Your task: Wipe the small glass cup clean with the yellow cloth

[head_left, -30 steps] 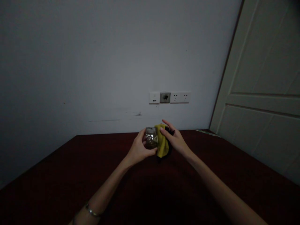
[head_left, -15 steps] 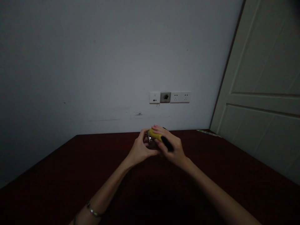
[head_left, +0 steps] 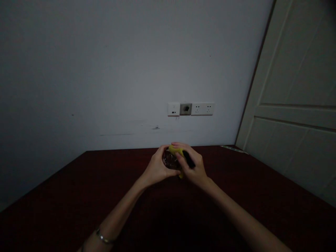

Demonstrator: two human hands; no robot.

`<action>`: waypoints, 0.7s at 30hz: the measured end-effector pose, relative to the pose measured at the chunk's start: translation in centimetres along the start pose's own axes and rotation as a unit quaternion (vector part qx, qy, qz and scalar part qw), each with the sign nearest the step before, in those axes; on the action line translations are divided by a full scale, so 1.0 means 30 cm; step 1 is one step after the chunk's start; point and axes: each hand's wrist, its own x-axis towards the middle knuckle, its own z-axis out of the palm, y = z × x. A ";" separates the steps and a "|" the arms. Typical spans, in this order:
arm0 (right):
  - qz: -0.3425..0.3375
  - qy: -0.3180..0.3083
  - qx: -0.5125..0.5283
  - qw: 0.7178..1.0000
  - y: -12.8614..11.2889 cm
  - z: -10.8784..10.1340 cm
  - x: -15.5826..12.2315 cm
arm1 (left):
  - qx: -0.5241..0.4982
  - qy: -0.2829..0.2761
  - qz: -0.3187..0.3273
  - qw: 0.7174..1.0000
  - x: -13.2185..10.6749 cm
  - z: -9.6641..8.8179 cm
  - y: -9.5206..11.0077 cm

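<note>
Left grip [head_left: 156, 168]: curled around a dark, see-through glass [head_left: 170, 161], fingers on the far side, thumb along the near side. Right grip [head_left: 197, 172]: closed on a bunched cloth [head_left: 174, 150], yellow with a black part lying across the palm side. Cloth pressed to the right and upper side of the glass; a small yellow bit also shows low, by the left thumb tip. Both hands close together, glass between them. Much of the glass hidden by fingers and cloth; which way its mouth faces, cannot tell. Whether its base touches anything, cannot tell either.

Left forearm: metallic bracelet [head_left: 105, 240], well back from the hand.

Beneath the hands: dark red table [head_left: 78, 196], far edge against a pale wall [head_left: 131, 70]. Far right corner of the table: a thin pale strip [head_left: 233, 149], patterned, lying flat.

Wall beyond the hands: row of socket plates [head_left: 202, 109], the one second from left grey, the others white. Dark scuff [head_left: 155, 128] lower and left of them. Right side: pale panelled door [head_left: 296, 87]. Light dim throughout.
</note>
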 end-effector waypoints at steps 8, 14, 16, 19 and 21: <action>0.044 0.001 0.034 0.998 0.010 -0.010 0.002 | 0.026 -0.026 -0.017 0.999 -0.002 -0.004 0.014; 0.134 0.028 0.070 0.988 -0.016 -0.005 0.024 | -0.045 -0.044 -0.037 0.997 -0.004 0.005 0.023; 0.047 0.007 0.030 0.998 -0.030 -0.011 0.020 | -0.072 -0.045 -0.054 0.995 -0.002 0.007 0.009; -0.099 -0.062 -0.013 0.993 -0.046 -0.024 0.013 | -0.109 -0.024 -0.056 0.992 0.003 0.007 -0.012; -0.144 -0.085 -0.015 0.986 -0.050 -0.033 0.012 | -0.135 -0.009 -0.049 0.990 0.007 0.006 -0.017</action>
